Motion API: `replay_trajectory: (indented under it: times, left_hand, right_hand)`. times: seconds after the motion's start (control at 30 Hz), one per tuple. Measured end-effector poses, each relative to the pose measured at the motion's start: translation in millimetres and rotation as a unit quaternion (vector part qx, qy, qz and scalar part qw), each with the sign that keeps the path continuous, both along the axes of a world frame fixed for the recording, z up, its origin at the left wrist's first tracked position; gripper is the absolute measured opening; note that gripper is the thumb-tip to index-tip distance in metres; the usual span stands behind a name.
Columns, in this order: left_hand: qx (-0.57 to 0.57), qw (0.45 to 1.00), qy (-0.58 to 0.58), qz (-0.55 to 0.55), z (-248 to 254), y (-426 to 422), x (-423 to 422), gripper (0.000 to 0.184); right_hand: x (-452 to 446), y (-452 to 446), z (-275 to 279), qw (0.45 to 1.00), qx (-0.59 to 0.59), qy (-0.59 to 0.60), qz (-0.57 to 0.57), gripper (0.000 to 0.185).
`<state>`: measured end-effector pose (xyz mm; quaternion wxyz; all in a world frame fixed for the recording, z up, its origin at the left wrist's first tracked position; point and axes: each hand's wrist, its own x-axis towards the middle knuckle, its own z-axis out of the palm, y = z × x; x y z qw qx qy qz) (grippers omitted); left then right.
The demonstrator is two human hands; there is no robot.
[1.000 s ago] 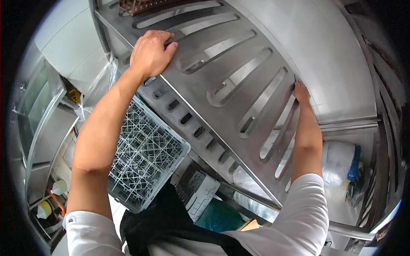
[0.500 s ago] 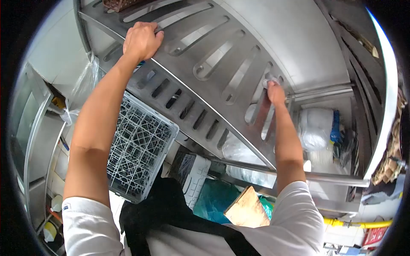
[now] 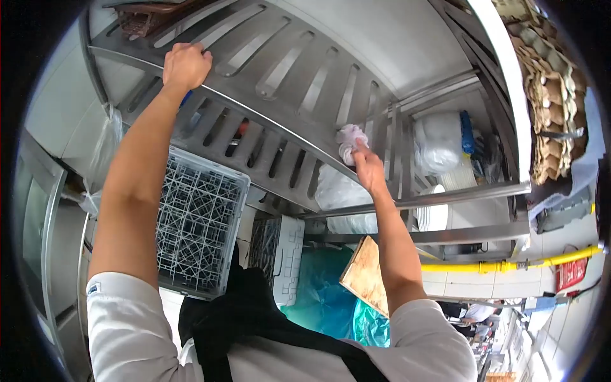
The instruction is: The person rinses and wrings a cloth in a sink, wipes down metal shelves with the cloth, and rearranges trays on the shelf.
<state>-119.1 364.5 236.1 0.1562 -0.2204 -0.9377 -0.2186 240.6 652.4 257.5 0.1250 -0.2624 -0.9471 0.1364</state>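
Two grips, apart: left hand [image 3: 187, 66] curled over the slotted shelf [image 3: 286, 116], right hand [image 3: 369, 167] clutching pale cloth [image 3: 349, 141]

Bright daylight-like light, dark rounded corners, curved edge distortion.

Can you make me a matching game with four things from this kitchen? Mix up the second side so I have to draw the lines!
Things:
1. Cloth
2. Pipe
3. Basket
4. Plastic crate

Colour or place:
A. Brown, up on the metal shelf
B. Grey, with a criss-cross grid
C. Bunched up in the right hand
D. Bright yellow

Right pairs: 1-C, 2-D, 3-A, 4-B
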Motion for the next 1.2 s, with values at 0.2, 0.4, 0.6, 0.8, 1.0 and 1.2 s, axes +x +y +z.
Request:
replay_trajectory:
  times: [0.2,0.4,0.6,0.8,1.0,1.2]
  left_hand:
    - [-0.002,1.000,0.007,-0.008,4.7,-3.0,4.4,0.036]
    - [0.033,0.999,0.035,-0.014,2.2,-1.3,3.3,0.035]
    - [0.029,0.999,0.029,-0.013,10.3,-3.8,6.0,0.033]
    - [0.028,0.999,0.019,-0.008,3.6,-2.1,4.6,0.033]
    - [0.018,1.000,0.012,-0.006,1.3,-1.5,1.8,0.033]
    - [0.042,0.999,0.011,-0.012,-0.8,-2.1,0.3,0.033]
  right_hand:
    - [33.4,-33.5,-0.6,0.994,0.102,0.023,0.034,0.037]
    - [94.8,-68.4,-15.1,0.998,-0.012,-0.059,0.013,0.023]
    - [148.3,-99.9,-53.0,0.917,-0.377,-0.009,-0.134,0.024]
    - [168.8,-72.4,-32.8,0.725,-0.631,0.220,-0.168,0.030]
    - [123.9,-6.1,49.6,0.675,-0.605,0.395,-0.148,0.031]
    - [137.3,64.4,38.1,0.965,-0.069,-0.013,-0.251,0.059]
